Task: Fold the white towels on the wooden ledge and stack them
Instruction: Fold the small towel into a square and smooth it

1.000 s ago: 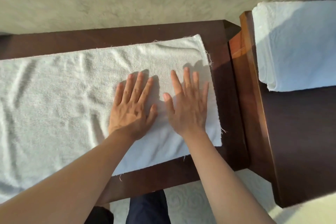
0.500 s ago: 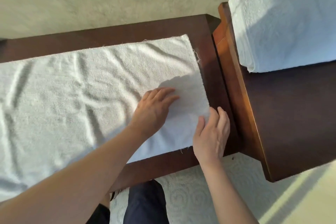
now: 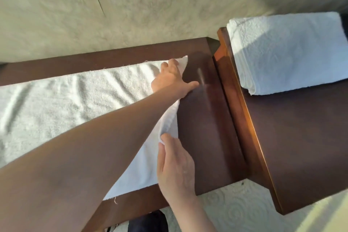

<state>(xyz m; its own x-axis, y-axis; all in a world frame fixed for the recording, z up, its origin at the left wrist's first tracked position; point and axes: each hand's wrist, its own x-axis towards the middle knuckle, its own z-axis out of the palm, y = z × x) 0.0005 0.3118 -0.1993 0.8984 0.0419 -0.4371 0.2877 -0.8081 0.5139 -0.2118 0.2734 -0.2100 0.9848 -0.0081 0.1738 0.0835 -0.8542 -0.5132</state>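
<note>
I see a white towel [image 3: 62,103] of nubby, matt terry cloth on a dark, smooth wooden ledge [image 3: 205,118] with a satin sheen. The folded towel [image 3: 288,51] looks equally coarse-looped.

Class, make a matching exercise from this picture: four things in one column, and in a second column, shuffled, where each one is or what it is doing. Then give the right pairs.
Things:
1. left hand
2. right hand
3. folded towels
4. spread towel

Places or states:
A. stacked on the raised wooden surface at right
B. pinches the towel's near right edge
C. lies flat along the wooden ledge
D. grips the towel's far right corner

Pairs: 1-D, 2-B, 3-A, 4-C
</note>
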